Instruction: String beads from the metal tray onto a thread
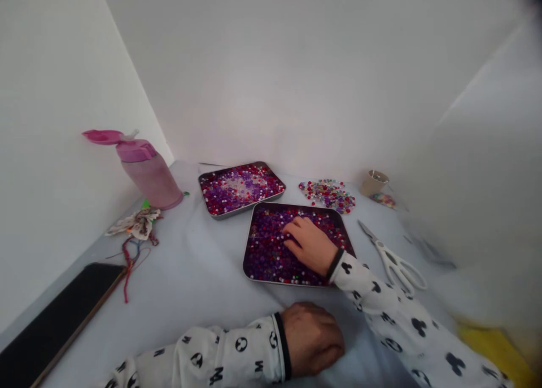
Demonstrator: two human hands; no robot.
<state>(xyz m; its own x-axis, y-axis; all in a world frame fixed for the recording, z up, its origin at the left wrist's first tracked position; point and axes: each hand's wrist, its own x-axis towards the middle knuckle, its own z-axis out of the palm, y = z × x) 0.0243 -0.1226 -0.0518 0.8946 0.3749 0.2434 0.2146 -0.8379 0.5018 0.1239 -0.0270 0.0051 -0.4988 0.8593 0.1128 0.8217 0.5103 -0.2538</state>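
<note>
My right hand (313,242) reaches over the nearer metal tray (244,264), which holds many purple, red and white beads (271,252). Its thumb and fingers are apart, with the fingertips down at the beads; no held thing shows between them. On the cloth in front of that tray rests my left hand (313,338), closed with its fingers curled under. Whatever it may hold is hidden. Behind and to the left, a second tray (231,213) carries more beads (215,193), pale ones in the middle.
Loose beads (328,195) lie behind the nearer tray, with a paper cup (372,183) beyond. White-handled scissors (393,261) lie at right, near yellow material (495,348). At left are a pink bottle (150,176) with its lid up, coloured cords (127,258) and a phone (63,320).
</note>
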